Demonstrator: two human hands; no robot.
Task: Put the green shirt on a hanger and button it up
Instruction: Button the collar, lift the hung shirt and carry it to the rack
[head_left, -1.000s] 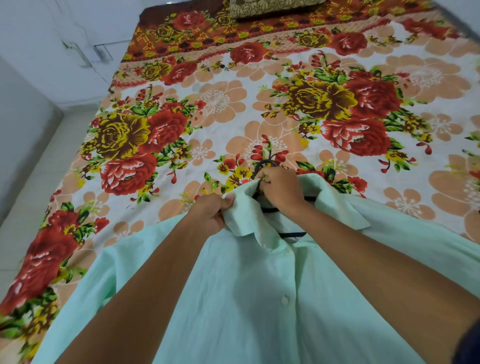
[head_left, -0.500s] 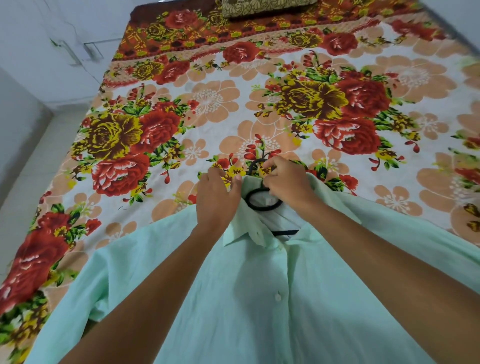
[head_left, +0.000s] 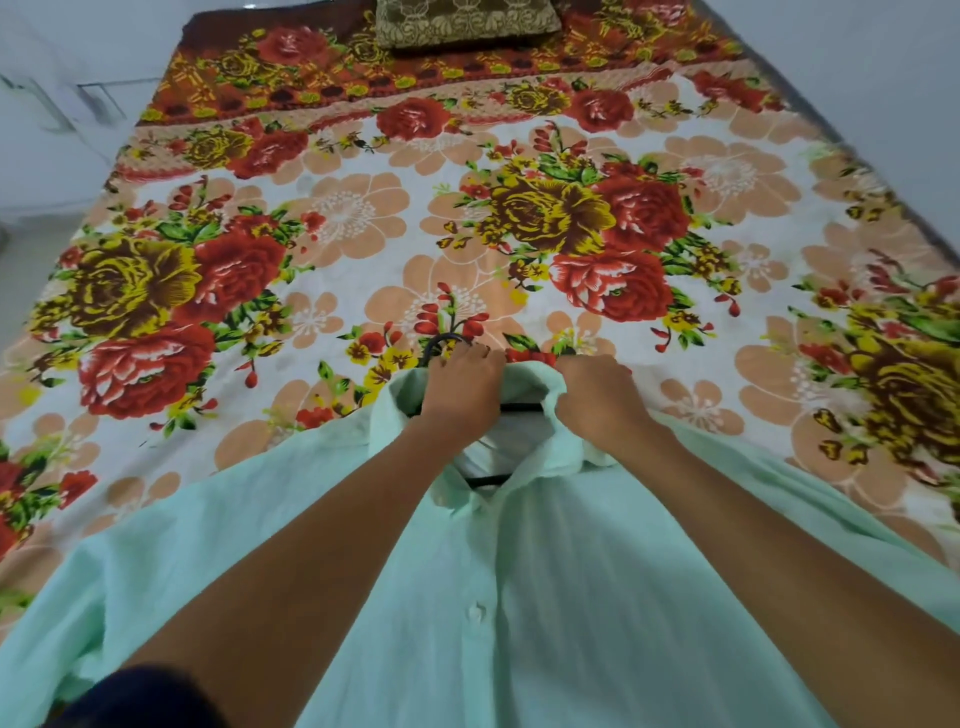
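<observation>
Two steps make up this job, and by the look of things the first is close to done while the second has hardly begun. Taking the green shirt (head_left: 519, 597) as the landmark: it lies front-up on the bed (head_left: 363, 218), spread wide, its collar end pointing away from the person. A black hanger (head_left: 485, 479) is inside it, one dark bar showing in the open neck and the hook (head_left: 441, 343) poking out just beyond the collar. At that collar, the left hand (head_left: 462, 387) rests over the near-left side with fingers (head_left: 475, 356) reaching toward the hook; whether they actually hold the hook or only press the cloth I cannot tell. The right hand (head_left: 597, 400) sits on the collar's other side, fingers curled around a bunched fold of collar fabric. Below the collar, one pale button (head_left: 477, 609) shows on the placket; it appears closed there, though the blur leaves this uncertain. The neck stays open, so I judge the top button, and perhaps others, remain undone. Beyond the shirt, at the bed's far end, lies a patterned pillow (head_left: 467, 23).
</observation>
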